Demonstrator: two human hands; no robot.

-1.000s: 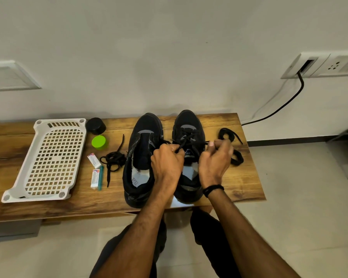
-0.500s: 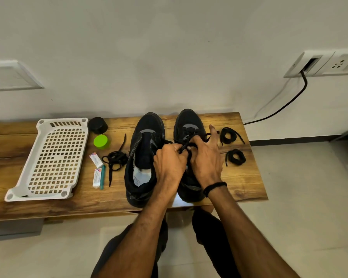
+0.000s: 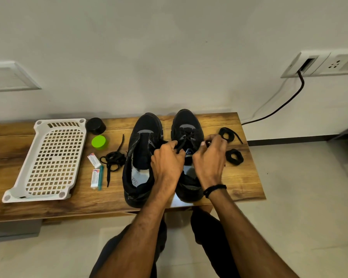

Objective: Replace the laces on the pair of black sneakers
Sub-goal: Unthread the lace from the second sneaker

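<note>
Head view. Pair of black sneakers side by side on wooden bench (image 3: 239, 177), toes toward wall. Left sneaker (image 3: 147, 125) unlaced, tongue bare. Right sneaker (image 3: 186, 121) part-laced, crossings visible over forward eyelets only. Left hand (image 3: 167, 159) curled, pinching lace (image 3: 180, 146) strand just above tongue of right sneaker. Right hand (image 3: 209, 157) curled at outer eyelet row, pinching, apparently, other end of same lace; grip partly hidden behind fingers. Lace tangle (image 3: 113, 159) just left of the pair; coiled lace (image 3: 227, 134) and second coil (image 3: 234, 157) on the right, just beside right hand. White basket (image 3: 54, 157), green lid (image 3: 98, 141), small carton (image 3: 93, 159) farther left.

Judged step: drawing next crossing snug on right sneaker. For a clean result: pull both ends evenly, compare tail lengths, lay strand flat with no twist, feed tip through next eyelet pair in same over-under order as crossings below, brace shoe against sliding on bench
</note>
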